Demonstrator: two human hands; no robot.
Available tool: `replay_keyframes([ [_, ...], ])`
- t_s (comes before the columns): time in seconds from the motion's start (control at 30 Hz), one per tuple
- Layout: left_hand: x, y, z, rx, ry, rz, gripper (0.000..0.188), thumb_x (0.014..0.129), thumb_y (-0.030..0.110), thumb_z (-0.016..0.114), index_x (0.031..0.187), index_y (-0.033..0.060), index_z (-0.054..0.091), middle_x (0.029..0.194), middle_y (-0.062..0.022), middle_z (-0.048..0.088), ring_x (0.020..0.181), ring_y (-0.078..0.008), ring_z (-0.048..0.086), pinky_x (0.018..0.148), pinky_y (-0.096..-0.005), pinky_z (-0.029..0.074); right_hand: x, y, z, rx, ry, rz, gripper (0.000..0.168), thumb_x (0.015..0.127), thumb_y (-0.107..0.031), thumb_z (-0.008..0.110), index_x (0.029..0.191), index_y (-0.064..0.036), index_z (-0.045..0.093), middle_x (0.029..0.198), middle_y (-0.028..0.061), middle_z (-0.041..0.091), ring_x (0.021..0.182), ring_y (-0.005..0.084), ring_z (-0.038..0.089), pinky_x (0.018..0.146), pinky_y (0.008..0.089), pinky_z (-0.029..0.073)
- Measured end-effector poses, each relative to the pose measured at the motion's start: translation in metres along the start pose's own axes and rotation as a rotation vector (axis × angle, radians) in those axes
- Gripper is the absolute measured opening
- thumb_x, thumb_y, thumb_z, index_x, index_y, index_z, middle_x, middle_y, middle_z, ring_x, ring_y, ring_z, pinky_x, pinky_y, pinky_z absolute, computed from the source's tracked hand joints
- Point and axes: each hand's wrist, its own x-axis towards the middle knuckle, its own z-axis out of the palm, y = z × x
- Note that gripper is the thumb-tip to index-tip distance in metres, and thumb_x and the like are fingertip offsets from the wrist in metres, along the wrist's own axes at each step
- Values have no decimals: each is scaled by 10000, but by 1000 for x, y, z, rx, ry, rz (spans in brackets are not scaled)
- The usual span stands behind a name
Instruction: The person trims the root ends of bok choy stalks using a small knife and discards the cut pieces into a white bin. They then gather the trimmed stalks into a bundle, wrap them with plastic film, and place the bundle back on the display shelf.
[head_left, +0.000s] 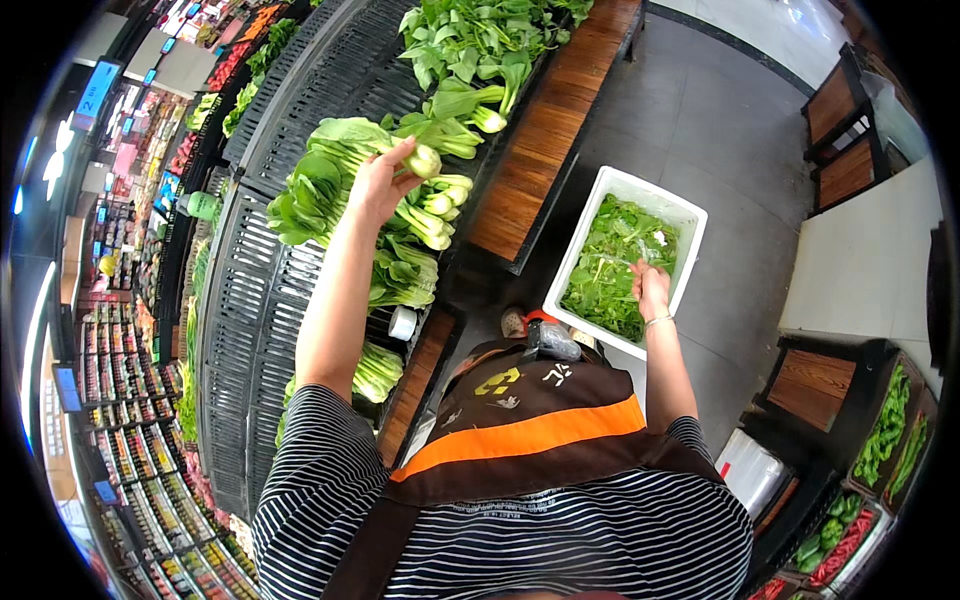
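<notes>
Above the sloped black display rack (259, 315), my left hand (386, 184) grips the pale base of a bok choy (424, 160). More bok choy (435, 206) lies in a pile under and around that hand, with the white stems facing the rack's front edge. My right hand (651, 289) reaches over a white foam box (688, 225) on the floor. Its fingers are closed at a piece of clear plastic film (641, 253), whose outline is hard to make out. Loose leafy greens (607, 277) fill the box beneath it.
Broad-leaved greens (480, 37) lie farther up the rack. A wooden ledge (544, 135) runs along its front. On the rack near its edge sits a white roll (403, 323). Crates with green peppers (829, 529) and red chillies (844, 546) stand at lower right.
</notes>
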Motion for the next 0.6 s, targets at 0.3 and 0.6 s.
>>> replay_keyframes([
  [0.3, 53, -49, -30, 214, 94, -217, 483, 826, 344, 729, 1103, -18, 567, 997, -121, 607, 898, -244, 623, 765, -403, 579, 0, 2, 41, -210, -107, 2, 351, 897, -247, 600, 1132, 9, 554, 900, 79, 655, 454, 46, 339, 379, 219, 266],
  [0.6, 92, -77, -14, 287, 224, -328, 613, 773, 405, 760, 1145, -37, 556, 1144, -148, 509, 1018, -284, 541, 793, -443, 576, -43, -74, 254, -483, -614, -642, 435, 793, -267, 743, 1129, -19, 623, 1039, 115, 676, 947, 163, 653, 832, 284, 513],
])
